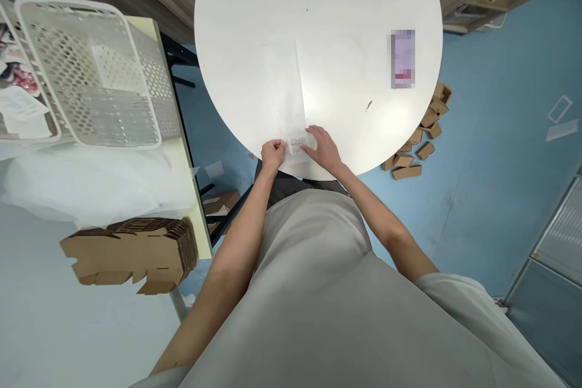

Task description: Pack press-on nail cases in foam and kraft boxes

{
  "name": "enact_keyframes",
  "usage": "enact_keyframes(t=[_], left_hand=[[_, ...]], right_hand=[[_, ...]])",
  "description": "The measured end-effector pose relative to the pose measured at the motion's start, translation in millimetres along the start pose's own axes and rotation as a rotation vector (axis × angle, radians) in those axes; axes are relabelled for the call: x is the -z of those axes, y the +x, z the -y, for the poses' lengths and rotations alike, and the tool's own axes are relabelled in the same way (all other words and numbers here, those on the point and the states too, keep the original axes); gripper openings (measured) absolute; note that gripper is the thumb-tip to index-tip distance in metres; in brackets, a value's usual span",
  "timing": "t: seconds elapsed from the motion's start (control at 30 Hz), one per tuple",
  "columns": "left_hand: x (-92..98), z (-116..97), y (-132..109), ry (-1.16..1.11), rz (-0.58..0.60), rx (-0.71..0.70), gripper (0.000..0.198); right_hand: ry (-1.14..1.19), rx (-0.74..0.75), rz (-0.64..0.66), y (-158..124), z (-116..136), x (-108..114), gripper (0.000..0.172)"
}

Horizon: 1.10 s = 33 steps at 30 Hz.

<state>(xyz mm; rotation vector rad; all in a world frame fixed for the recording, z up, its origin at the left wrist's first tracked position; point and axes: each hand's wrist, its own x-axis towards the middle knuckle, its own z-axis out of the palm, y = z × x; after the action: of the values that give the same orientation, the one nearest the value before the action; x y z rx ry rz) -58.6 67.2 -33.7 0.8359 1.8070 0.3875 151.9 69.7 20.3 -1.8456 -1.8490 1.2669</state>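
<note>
Both hands are working a small clear plastic packet on the round white desk: left hand fingers pinching its edge, right hand fingers spreading flat over it.

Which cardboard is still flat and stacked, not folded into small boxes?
The stack of flat cardboard blanks on the side table's near corner, to the person's left. The other cardboard, the small folded boxes, lies scattered on the blue floor beside the round white table.
</note>
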Motion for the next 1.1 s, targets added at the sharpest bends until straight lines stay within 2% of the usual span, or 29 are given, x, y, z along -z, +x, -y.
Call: enact_keyframes(t=[0.1, 0.2, 0.33, 0.43, 0.5, 0.57, 0.63, 0.73, 0.8, 0.97, 1.1], left_hand=[[3.7, -3, 1, 0.097, -0.029, -0.006, 0.017], [6.4, -6, 4, 0.14, -0.022, -0.001, 0.017], [9.3, -6, 8, 0.182, 0.01, -0.013, 0.021], [10.9, -10, 3, 0.285, 0.007, -0.066, 0.032], [11.2, -18, -5, 0.364, -0.052, -0.161, 0.046], [10.3, -31, -14, 0.414, -0.096, -0.316, 0.056], [8.8, -45, -20, 0.44, -0.027, -0.477, 0.056], [7.7, -59, -20, 0.47, 0.19, -0.592, 0.048], [9.4, -60, -15, 0.478, 0.249, -0.593, 0.045], [21.7, -47, -3, 0.398, 0.268, -0.56, 0.043], [31.0, -42, -7, 0.276, 0.311, -0.481, 0.044]], right_hand=[[-0.141, 0.229, 0.171, -3, 4, 1, 0.081], [-0.233, 0.336, 0.312, -3, 3, -4, 0.099], [-0.282, 0.333, 0.345, -2, -4, -9, 0.089], [-0.297, 0.32, 0.328, -2, -8, -12, 0.086], [-0.303, 0.324, 0.313, -2, -11, -13, 0.087], [-0.298, 0.333, 0.297, -2, -14, -15, 0.087], [-0.286, 0.335, 0.292, -2, -15, -16, 0.087], [-0.28, 0.325, 0.299, -1, -17, -17, 0.085], [-0.284, 0.326, 0.304, 0, -18, -17, 0.085], [-0.253, 0.332, 0.313, 8, -25, -12, 0.094], [-0.184, 0.342, 0.28, 15, -31, -8, 0.088]])
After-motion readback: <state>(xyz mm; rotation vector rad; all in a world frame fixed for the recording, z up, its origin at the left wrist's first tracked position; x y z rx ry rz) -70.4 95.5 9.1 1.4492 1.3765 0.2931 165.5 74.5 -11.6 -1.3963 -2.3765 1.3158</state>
